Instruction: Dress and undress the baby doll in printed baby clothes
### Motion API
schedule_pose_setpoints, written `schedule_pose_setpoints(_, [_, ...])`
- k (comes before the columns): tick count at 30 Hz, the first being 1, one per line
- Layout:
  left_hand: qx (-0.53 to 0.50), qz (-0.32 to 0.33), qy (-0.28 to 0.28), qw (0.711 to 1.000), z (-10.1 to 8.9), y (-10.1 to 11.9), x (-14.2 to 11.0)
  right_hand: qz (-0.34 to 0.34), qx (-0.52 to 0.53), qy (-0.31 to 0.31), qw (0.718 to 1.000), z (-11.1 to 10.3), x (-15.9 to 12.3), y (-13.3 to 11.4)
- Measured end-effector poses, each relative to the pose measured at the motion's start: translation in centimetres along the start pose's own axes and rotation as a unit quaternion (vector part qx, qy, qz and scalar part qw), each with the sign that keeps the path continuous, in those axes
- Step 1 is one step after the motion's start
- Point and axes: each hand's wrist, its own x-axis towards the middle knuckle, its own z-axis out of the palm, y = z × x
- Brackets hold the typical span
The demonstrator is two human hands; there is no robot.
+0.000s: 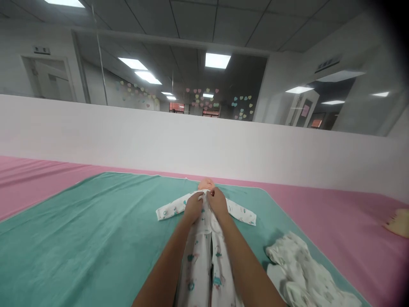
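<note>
A baby doll (206, 183) lies on its back on a green blanket, its head toward the white wall. Over its body is a white printed baby romper (194, 251), with both sleeves spread out to the sides and the legs stretching toward me. At the neckline, my left hand (194, 207) pinches the cloth on the left side of the chest. My right hand (218, 202) grips the collar just to the right, with fingers curled near the doll's chin. Between the hands the cloth edges meet; any fastener there is too small to make out.
A crumpled white printed cloth (303, 273) lies to the right on the green blanket (96, 238). Under the blanket is a pink sheet (322, 213). At the right edge sits a pale yellowish object (398, 222), partly cut off. A low white wall (179, 143) with windows above closes off the far side.
</note>
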Motion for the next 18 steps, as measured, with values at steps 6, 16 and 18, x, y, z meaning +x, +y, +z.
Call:
schedule_pose_setpoints(6, [0.026, 0.047, -0.034, 0.998, 2.7, -1.6, 3.7, -0.036, -0.069, -0.093, 0.993, 1.9, 5.3, 2.3])
schedule_pose_setpoints(16, [0.126, 0.042, -0.067, 0.989, 2.8, -1.8, 3.5, -0.12, 0.035, -0.092, 0.988, 2.4, 6.3, 4.8])
schedule_pose_setpoints(18, [0.131, 0.04, -0.074, 0.988, 2.6, -1.6, 3.5, -0.125, 0.064, -0.084, 0.987, 2.6, 6.2, 5.1])
